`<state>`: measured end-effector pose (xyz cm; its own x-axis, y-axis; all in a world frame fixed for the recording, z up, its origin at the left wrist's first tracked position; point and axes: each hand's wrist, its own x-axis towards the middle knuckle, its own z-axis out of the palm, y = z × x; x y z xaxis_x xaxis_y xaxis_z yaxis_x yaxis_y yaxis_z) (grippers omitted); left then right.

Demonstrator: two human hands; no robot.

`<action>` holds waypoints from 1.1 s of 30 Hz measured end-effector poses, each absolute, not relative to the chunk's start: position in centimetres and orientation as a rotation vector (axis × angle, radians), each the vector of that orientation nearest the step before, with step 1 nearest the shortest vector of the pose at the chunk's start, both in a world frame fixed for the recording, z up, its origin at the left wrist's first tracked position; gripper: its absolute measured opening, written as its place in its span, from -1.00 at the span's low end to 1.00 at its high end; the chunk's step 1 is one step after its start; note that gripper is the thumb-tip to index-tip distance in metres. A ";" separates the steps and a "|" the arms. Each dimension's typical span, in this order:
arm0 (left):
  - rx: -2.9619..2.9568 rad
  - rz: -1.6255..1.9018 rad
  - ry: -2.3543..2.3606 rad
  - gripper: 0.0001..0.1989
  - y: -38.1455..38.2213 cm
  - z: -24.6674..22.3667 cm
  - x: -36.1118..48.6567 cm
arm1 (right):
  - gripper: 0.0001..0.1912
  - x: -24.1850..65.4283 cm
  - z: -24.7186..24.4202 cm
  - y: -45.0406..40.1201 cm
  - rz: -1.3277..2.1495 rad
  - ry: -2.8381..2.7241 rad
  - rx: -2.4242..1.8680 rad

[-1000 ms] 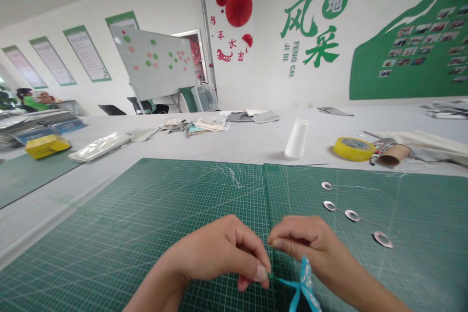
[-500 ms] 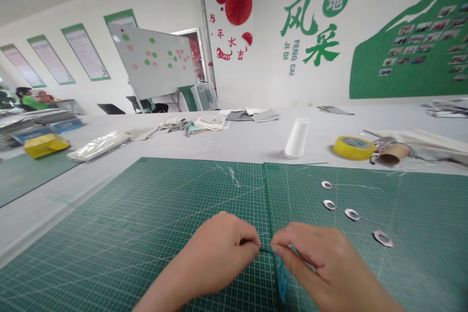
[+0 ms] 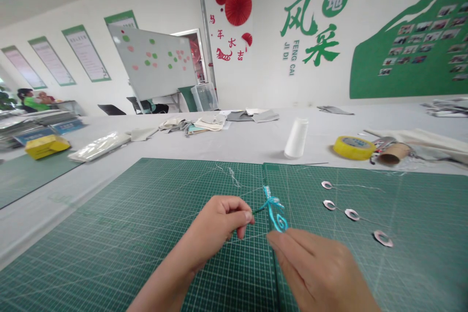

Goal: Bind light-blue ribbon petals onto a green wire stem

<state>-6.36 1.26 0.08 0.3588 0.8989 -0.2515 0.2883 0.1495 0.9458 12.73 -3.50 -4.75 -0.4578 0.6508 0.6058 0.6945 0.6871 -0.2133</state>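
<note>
A bright blue curled wire-like ornament [image 3: 271, 204] with a spiral and pale beaded-looking tips is held above the cutting mats. My left hand [image 3: 223, 219] pinches the dark green stem [image 3: 259, 209] that runs into its left side. Just below the spiral is my right hand [image 3: 314, 265], thumb and fingers pressed together. Its fingertips are at the ornament's lower edge; whether they grip it or anything else is hidden. To the right, several pale ring-shaped pieces [image 3: 352, 214] lie on the right cutting mat [image 3: 424, 234], some with thin threads.
A white thread cone [image 3: 297, 137] stands behind the mats. Beside it are a yellow tape roll [image 3: 354, 147] and a cardboard tube [image 3: 394, 154]. Loose white thread [image 3: 234, 175] lies on the left mat [image 3: 153, 214]. Fabric scraps [image 3: 210, 122] and a yellow box [image 3: 47, 146] sit farther off.
The blue ornament has swung up from hanging below my fingers to standing above my right hand. My left hand has risen slightly and moved left; my right fingers have shifted down from the stem.
</note>
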 end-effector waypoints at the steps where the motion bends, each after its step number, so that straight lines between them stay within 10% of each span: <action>1: 1.350 0.637 1.143 -0.84 1.3 0.1 -6.4 | -0.71 12.7 -4.9 -3.4 -0.081 -2.197 -1.036; 21: 1.139 0.397 0.768 -0.89 1.0 0.1 -7.1 | -0.63 13.0 -4.0 -1.0 1.354 -1.553 -0.966; 33: 1.640 0.196 0.985 -0.88 -0.4 -0.1 -6.2 | -0.76 14.7 -3.1 -0.7 1.314 -1.812 -1.002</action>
<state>-6.25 -0.36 -0.08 0.6333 0.6832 -0.3635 0.4914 0.0078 0.8709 14.75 -0.72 -3.14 -0.4758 0.8757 0.0823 0.1940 0.1957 -0.9613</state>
